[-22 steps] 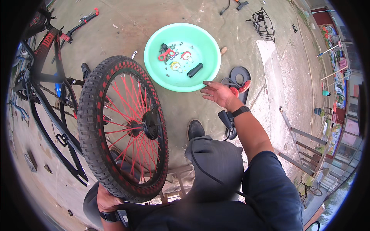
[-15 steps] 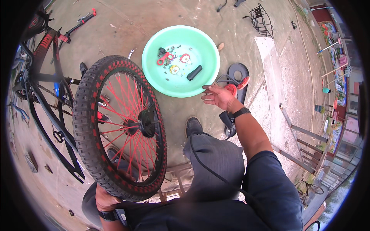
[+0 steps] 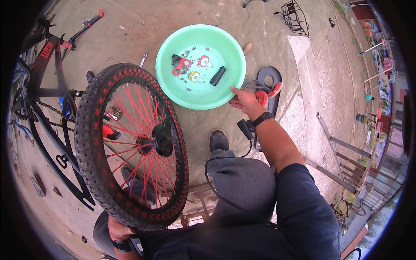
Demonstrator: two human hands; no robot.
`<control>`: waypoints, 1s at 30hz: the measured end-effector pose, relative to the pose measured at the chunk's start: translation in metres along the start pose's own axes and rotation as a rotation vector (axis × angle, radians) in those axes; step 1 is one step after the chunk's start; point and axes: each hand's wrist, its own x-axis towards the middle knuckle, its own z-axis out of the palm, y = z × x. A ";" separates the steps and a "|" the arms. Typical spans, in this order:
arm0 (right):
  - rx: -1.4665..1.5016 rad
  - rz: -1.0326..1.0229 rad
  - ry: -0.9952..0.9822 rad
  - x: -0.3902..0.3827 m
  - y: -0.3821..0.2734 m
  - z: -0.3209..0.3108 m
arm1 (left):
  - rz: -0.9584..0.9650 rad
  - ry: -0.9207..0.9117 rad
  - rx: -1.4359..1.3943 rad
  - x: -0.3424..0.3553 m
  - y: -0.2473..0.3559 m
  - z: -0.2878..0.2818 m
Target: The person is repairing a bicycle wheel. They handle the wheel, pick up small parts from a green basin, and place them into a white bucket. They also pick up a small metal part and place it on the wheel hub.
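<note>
My left hand holds the bottom of a bicycle wheel with a knobbly black-and-red tire, red spokes and a black hub part. My right hand grips the near right rim of a mint-green plastic basin, thumb on the edge and fingers underneath. Inside the basin lie a red metal part, black pieces, several small nuts and a black cylinder, over printed cartoon figures. Beside the basin, a dark molded piece lies with red round objects on it.
A dark bicycle frame with a chain stands at left. A tool lies near the basin, a wire basket farther back. Wood-and-metal rails are at right; my shoe is on the floor below the basin.
My right hand has moved up and closed on the basin's rim, its fingers having been apart before. The basin and wheel appear slightly farther left in the picture.
</note>
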 end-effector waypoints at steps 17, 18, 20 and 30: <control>0.314 -0.050 -0.079 0.002 0.019 0.024 | 0.056 -0.064 0.078 0.003 -0.001 -0.003; 0.336 -0.055 -0.069 0.001 0.019 0.023 | 0.058 -0.065 0.071 0.003 -0.001 -0.002; 0.375 -0.074 -0.076 -0.001 0.019 0.021 | 0.064 -0.028 0.023 0.003 -0.003 0.001; 0.532 -0.151 -0.137 -0.011 0.011 0.022 | 0.038 -0.053 0.037 0.002 -0.003 -0.005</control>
